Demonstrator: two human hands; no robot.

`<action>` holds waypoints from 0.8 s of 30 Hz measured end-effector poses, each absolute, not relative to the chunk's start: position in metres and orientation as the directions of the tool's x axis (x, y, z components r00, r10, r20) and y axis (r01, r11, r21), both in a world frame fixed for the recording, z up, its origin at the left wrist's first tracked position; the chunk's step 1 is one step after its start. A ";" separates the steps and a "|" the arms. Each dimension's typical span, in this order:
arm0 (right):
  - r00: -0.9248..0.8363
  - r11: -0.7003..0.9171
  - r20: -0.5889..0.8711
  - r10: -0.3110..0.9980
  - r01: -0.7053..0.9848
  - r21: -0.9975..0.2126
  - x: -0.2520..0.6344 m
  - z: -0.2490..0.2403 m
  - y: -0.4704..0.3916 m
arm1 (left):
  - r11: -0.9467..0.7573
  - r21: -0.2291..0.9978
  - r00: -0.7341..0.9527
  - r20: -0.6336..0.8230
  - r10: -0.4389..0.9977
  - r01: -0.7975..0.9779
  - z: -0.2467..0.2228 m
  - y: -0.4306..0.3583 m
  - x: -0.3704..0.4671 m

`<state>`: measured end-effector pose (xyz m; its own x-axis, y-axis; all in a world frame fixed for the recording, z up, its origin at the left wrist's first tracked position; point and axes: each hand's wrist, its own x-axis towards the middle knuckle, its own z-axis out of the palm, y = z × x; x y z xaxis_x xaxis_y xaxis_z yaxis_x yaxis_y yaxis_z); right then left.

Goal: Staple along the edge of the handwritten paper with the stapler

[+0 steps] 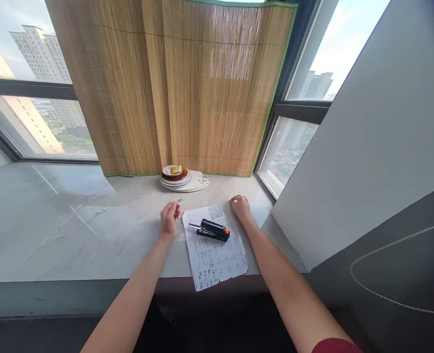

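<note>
A black stapler (214, 229) with an orange end and a silver metal strip sticking out at its left lies on handwritten paper sheets (217, 260). The sheets overlap, and their lower corner hangs past the sill's front edge. To the left of the paper, my left hand (170, 216) rests with its fingers curled closed; nothing shows in it. On the other side, my right hand (241, 208) lies near the paper's upper right corner, fingers also curled in, with nothing visible in them. Both hands are apart from the stapler. Tiny dark pieces (180, 200) lie just beyond my left hand.
Stacked plates (176, 181) stand on a pale oval board (201, 182) at the back of the marble sill (128, 235). Small white bits (99, 212) lie at left. Behind hangs a bamboo blind (187, 98), and a white wall (352, 137) slopes at right.
</note>
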<state>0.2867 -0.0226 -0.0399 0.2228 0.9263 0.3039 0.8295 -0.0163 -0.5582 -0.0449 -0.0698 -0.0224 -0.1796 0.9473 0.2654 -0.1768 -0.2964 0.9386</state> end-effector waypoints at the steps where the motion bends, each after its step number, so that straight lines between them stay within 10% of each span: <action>1: 0.215 -0.009 0.306 0.928 0.830 -0.557 0.286 -0.043 -0.021 | -0.339 0.938 -0.193 0.319 0.928 -0.078 -0.024 -0.066 -0.046; 5: 0.213 0.000 0.312 0.926 0.826 -0.564 0.285 -0.046 -0.018 | -0.443 0.778 -0.037 0.511 0.859 0.445 -0.030 -0.033 -0.057; 9: 0.291 -0.026 0.333 0.897 0.787 -0.616 0.285 -0.039 -0.021 | -0.431 0.519 0.272 0.356 0.894 0.738 -0.038 -0.001 -0.063; 20: 0.383 0.027 0.262 0.886 0.522 -0.853 0.244 0.050 -0.093 | -0.257 0.421 0.102 0.356 0.929 0.870 -0.050 -0.066 -0.108; 24: -0.160 0.252 0.226 0.961 0.166 -0.953 0.185 0.070 -0.215 | -0.229 0.413 0.062 0.379 0.923 0.882 -0.045 -0.082 -0.119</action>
